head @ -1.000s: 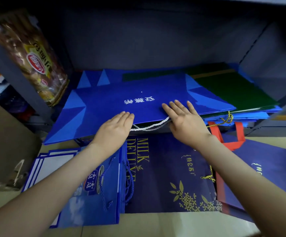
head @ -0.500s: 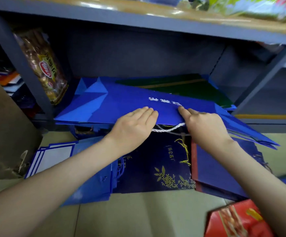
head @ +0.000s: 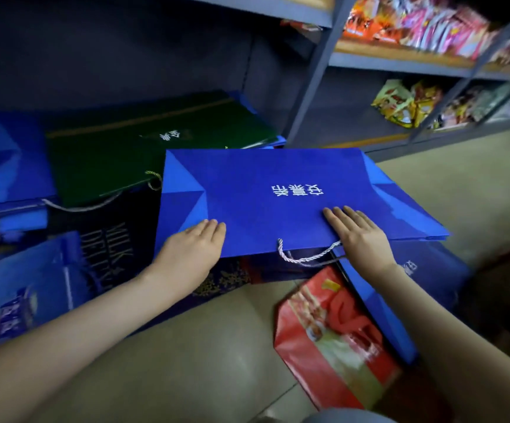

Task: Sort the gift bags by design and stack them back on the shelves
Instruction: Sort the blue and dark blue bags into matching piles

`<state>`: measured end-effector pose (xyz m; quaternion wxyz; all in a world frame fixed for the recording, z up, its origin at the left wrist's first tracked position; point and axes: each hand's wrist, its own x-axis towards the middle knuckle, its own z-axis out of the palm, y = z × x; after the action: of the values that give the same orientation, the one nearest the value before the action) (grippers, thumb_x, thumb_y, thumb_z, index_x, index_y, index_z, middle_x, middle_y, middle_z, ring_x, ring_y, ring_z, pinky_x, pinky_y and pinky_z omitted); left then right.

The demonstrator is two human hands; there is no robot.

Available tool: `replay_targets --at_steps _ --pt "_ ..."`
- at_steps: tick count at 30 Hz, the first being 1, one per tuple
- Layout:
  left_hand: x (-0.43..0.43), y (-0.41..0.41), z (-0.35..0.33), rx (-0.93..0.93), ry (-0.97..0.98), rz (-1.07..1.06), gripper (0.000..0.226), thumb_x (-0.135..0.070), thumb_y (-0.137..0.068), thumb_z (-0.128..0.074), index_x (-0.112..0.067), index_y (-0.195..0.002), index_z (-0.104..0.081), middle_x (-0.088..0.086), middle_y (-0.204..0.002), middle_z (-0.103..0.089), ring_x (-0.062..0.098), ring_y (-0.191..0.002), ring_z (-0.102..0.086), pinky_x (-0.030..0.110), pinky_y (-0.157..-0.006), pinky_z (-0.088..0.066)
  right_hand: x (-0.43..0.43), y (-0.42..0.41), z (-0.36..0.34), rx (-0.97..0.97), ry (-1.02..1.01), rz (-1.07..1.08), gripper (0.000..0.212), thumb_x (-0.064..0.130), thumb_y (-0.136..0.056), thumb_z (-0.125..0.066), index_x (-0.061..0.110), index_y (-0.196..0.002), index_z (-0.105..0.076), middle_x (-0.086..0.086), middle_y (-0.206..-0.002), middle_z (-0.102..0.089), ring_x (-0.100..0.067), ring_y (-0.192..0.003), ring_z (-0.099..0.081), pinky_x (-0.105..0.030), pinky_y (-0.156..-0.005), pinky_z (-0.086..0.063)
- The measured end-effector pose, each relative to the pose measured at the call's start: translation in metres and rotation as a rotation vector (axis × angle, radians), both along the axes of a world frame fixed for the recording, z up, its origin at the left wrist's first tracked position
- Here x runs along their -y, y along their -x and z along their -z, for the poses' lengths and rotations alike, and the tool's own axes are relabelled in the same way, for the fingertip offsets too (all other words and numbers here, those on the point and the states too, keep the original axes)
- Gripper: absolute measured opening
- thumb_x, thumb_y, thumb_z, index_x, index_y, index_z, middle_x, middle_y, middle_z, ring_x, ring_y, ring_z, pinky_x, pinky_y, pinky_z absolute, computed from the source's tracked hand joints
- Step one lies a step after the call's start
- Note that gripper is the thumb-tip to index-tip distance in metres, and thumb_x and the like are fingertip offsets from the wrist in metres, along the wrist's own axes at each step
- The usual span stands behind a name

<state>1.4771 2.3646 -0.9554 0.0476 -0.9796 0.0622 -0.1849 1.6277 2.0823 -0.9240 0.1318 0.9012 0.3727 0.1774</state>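
Blue and folded flat, the gift bag is held level over the pile on the floor, just in front of the lowest bay of the grey metal racking and right of the green bag. The left hand and right hand each lie on its near edge, fingers straight and pressed together on top; the thumbs are hidden beneath, so I cannot tell whether they pinch. A white rope handle dangles between the hands. To place it well, I judge, carry it level, slide its far edge in first onto the like-coloured blue stack at the far left, and tuck the rope clear. Below, the beige floor carries a red bag nearest, a navy bag with gold print, and a pale blue printed bag at the left. Farther right, the racking holds bright snack packets.
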Motion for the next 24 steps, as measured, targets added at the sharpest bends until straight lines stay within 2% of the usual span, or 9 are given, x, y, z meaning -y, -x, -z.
replay_targets --at_steps 3,6,9,12,15,16,18,21,24 --pt "0.006 -0.017 0.028 -0.039 -0.137 0.026 0.039 0.011 -0.061 -0.054 0.012 -0.097 -0.069 0.028 -0.091 -0.069 0.036 -0.081 -0.071 0.039 -0.066 -0.058 0.007 -0.003 0.016 -0.210 0.141 0.229 0.063 0.011 -0.091 -0.040 0.014 -0.151 -0.023 -0.015 -0.152 -0.032 -0.034 -0.142 -0.028 -0.053 -0.112 -0.024" --pt "0.025 -0.041 0.048 -0.047 -0.215 -0.015 0.041 0.001 -0.074 -0.036 0.007 -0.092 -0.072 0.025 -0.086 -0.070 0.034 -0.077 -0.070 0.036 -0.068 -0.059 -0.018 0.013 0.030 -0.540 0.286 0.232 0.094 0.039 -0.089 -0.058 0.028 -0.151 0.012 -0.002 -0.161 0.006 -0.025 -0.147 0.009 -0.049 -0.116 0.002" --pt "0.051 -0.052 0.059 -0.033 -0.211 -0.002 0.043 -0.004 -0.076 -0.034 0.006 -0.091 -0.073 0.023 -0.086 -0.071 0.034 -0.078 -0.070 0.035 -0.069 -0.057 -0.064 0.042 0.046 -0.632 0.114 0.008 0.088 0.042 -0.091 -0.057 0.026 -0.152 0.004 0.003 -0.161 -0.002 -0.019 -0.148 0.001 -0.046 -0.119 -0.004" --pt "0.069 -0.049 0.056 -0.064 -0.139 0.079 0.042 -0.008 -0.077 -0.036 0.001 -0.090 -0.074 0.017 -0.084 -0.072 0.028 -0.078 -0.071 0.031 -0.070 -0.056 -0.085 0.052 0.067 -0.612 -0.044 0.078 0.062 0.022 -0.099 -0.043 0.010 -0.152 -0.014 -0.008 -0.158 -0.018 -0.025 -0.146 -0.018 -0.044 -0.116 -0.022" --pt "0.061 -0.041 0.050 -0.037 -0.057 0.284 0.033 -0.023 -0.069 -0.071 -0.004 -0.095 -0.074 0.011 -0.092 -0.073 0.023 -0.087 -0.070 0.029 -0.079 -0.056 -0.069 0.046 0.084 -0.538 -0.099 0.054 0.053 0.009 -0.085 -0.032 -0.004 -0.133 -0.051 -0.021 -0.128 -0.058 -0.039 -0.114 -0.059 -0.049 -0.089 -0.052" --pt "0.052 -0.038 0.049 -0.035 0.004 0.360 0.052 -0.034 -0.061 -0.082 -0.005 -0.102 -0.072 0.011 -0.100 -0.072 0.023 -0.096 -0.068 0.033 -0.086 -0.054 -0.055 0.042 0.091 -0.510 -0.111 0.034 0.055 0.008 -0.082 -0.031 -0.005 -0.130 -0.053 -0.021 -0.125 -0.061 -0.040 -0.111 -0.061 -0.051 -0.087 -0.052" --pt "0.031 -0.036 0.048 -0.027 0.065 0.479 0.069 -0.043 -0.058 -0.086 -0.008 -0.115 -0.068 0.009 -0.116 -0.068 0.021 -0.111 -0.063 0.040 -0.097 -0.047 -0.024 0.037 0.097 -0.449 -0.127 -0.023 0.059 0.004 -0.081 -0.030 -0.001 -0.138 -0.045 -0.019 -0.132 -0.056 -0.040 -0.120 -0.054 -0.045 -0.104 -0.040" --pt "0.011 -0.054 0.060 0.000 0.014 0.481 0.049 -0.018 -0.073 -0.074 -0.006 -0.120 -0.065 0.011 -0.121 -0.065 0.024 -0.113 -0.062 0.042 -0.099 -0.045 0.016 0.031 0.094 -0.489 -0.130 -0.080 0.072 -0.005 -0.083 -0.027 0.015 -0.151 -0.020 -0.010 -0.147 -0.041 -0.029 -0.138 -0.033 -0.033 -0.116 -0.014" --pt "0.010 -0.082 0.072 -0.065 -0.111 0.404 0.043 -0.007 -0.081 -0.040 -0.001 -0.111 -0.069 0.014 -0.109 -0.070 0.026 -0.101 -0.067 0.039 -0.088 -0.052 0.033 0.025 0.091 -0.562 -0.116 -0.066 0.095 -0.019 -0.075 -0.039 0.028 -0.153 -0.012 -0.003 -0.152 -0.034 -0.019 -0.143 -0.023 -0.035 -0.118 -0.012"
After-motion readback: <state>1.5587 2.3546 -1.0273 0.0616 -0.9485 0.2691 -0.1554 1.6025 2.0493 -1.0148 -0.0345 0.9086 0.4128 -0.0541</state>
